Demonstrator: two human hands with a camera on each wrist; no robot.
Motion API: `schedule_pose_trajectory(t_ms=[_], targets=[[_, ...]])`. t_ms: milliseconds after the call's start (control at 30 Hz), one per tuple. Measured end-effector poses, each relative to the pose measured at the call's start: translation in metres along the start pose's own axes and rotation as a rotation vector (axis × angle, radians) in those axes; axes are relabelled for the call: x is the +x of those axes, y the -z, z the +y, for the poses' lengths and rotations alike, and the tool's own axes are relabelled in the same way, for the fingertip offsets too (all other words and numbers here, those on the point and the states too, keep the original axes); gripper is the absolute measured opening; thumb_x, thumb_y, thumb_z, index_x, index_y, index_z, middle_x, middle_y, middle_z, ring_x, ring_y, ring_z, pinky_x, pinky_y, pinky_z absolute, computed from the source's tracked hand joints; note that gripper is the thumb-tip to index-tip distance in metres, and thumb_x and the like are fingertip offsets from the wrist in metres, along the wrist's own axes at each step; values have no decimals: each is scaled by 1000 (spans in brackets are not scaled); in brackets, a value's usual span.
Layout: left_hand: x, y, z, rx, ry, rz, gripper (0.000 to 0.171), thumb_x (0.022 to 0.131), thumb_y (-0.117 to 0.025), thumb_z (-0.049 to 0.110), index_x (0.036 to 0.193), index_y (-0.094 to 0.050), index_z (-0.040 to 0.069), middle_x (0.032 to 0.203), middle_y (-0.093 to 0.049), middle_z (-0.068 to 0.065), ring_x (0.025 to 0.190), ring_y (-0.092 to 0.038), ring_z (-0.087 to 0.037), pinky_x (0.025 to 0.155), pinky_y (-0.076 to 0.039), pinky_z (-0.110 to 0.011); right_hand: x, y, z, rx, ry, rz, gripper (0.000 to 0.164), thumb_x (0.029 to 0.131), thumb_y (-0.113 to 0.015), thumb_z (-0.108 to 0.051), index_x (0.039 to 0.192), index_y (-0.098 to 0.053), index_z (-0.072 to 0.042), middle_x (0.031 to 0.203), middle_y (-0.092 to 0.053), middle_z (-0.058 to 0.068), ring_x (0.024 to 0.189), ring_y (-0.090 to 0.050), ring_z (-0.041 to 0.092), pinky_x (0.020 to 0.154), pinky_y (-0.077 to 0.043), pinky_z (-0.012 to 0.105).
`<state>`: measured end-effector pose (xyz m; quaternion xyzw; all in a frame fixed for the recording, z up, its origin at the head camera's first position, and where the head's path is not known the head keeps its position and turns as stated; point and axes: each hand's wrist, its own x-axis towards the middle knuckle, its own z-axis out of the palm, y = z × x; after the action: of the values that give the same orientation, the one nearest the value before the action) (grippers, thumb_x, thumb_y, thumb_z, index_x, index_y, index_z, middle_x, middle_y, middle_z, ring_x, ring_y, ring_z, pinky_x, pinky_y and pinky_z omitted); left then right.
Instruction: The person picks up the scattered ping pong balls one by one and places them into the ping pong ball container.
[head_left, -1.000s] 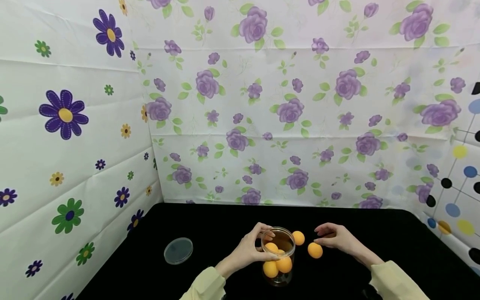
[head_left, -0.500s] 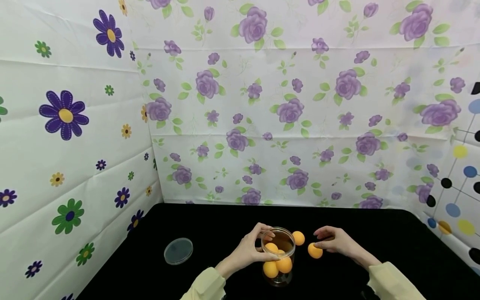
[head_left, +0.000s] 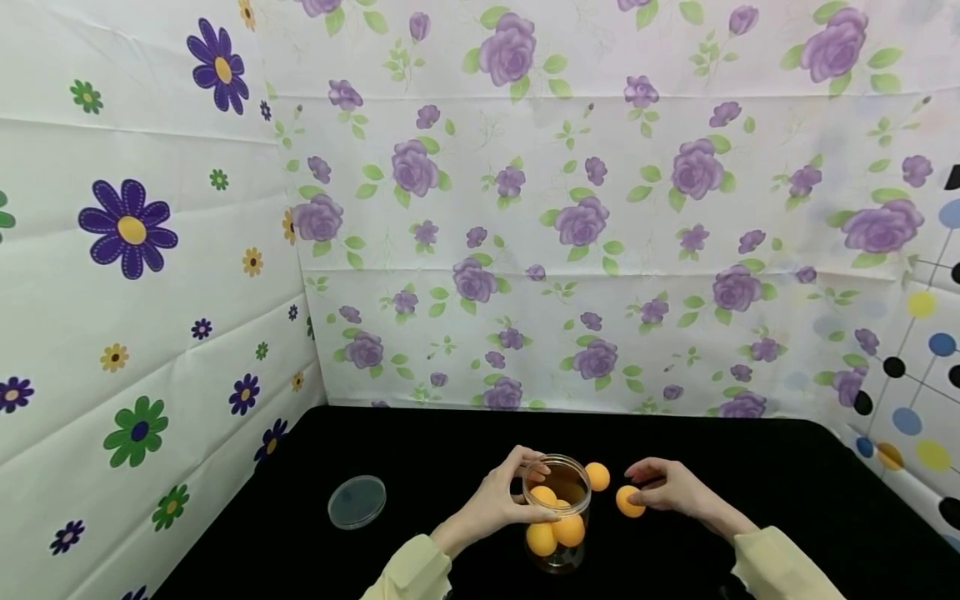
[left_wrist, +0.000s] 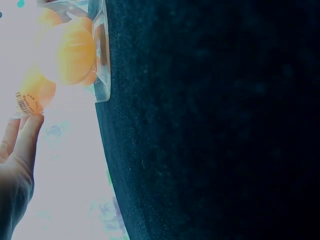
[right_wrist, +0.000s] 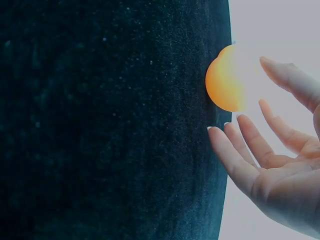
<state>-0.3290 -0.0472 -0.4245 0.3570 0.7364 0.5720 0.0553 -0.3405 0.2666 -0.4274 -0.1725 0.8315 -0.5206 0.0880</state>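
My left hand (head_left: 491, 493) grips a clear jar (head_left: 557, 562) near its rim, thumb in front and fingers behind. The jar stands upright without a lid; several orange balls (head_left: 542, 539), like ping-pong balls, lie in it. In the left wrist view, fingertips of the left hand (left_wrist: 20, 165) meet the jar beside a barcode label (left_wrist: 28, 103). To the jar's right, my right hand (head_left: 678, 487) is at a loose orange ball (head_left: 627, 502), thumb overlapping it in the head view. The right wrist view shows spread fingers of the right hand (right_wrist: 285, 185) around the ball (right_wrist: 225, 82).
Another orange ball (head_left: 597, 476) rests just behind the jar on its right. A round transparent lid (head_left: 357, 502) lies at the left on the black table (head_left: 450, 437). Flower-printed sheets (head_left: 525, 208) hang behind and at the left, a dotted one (head_left: 930, 375) at the right.
My right hand has shifted slightly left and down, its thumb going from above the loose ball to its right side. The left hand and jar have stayed in place.
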Motion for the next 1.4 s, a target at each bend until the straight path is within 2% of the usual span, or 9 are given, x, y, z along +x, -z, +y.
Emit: schedule_pose_trajectory(t_ms=[267,533,733,1400], targets=[[0,1,2,-9,-24,-3,57,78,-72,18,126,-42,15,118,-50,-8,106,-47,-25,74,-48,-29,2,0,1,-20,51,-27,45,79,-71,-10,112,-51,13,104,-54,22,87,-57,31,67,-49,40],[0,0,1,10,-1,1,55,78,-72,25,124,-43,19,117,-51,-3,106,-47,-21,74,-47,-29,2,-2,0,-17,55,-52,42,77,-71,-5,110,-52,13,103,-55,19,87,-56,34,67,-49,40],[0,0,2,11,2,1,54,78,-72,24,123,-43,19,116,-51,-3,105,-47,-21,74,-47,-29,3,-4,0,-15,64,-58,40,75,-72,-1,109,-54,13,102,-56,19,86,-56,34,66,-49,37],[-1,0,2,18,3,5,54,78,-72,26,123,-43,21,116,-51,-2,105,-48,-21,74,-47,-28,4,-7,3,-18,70,-57,38,75,-72,-2,104,-56,14,93,-59,12,80,-57,26,64,-49,33]])
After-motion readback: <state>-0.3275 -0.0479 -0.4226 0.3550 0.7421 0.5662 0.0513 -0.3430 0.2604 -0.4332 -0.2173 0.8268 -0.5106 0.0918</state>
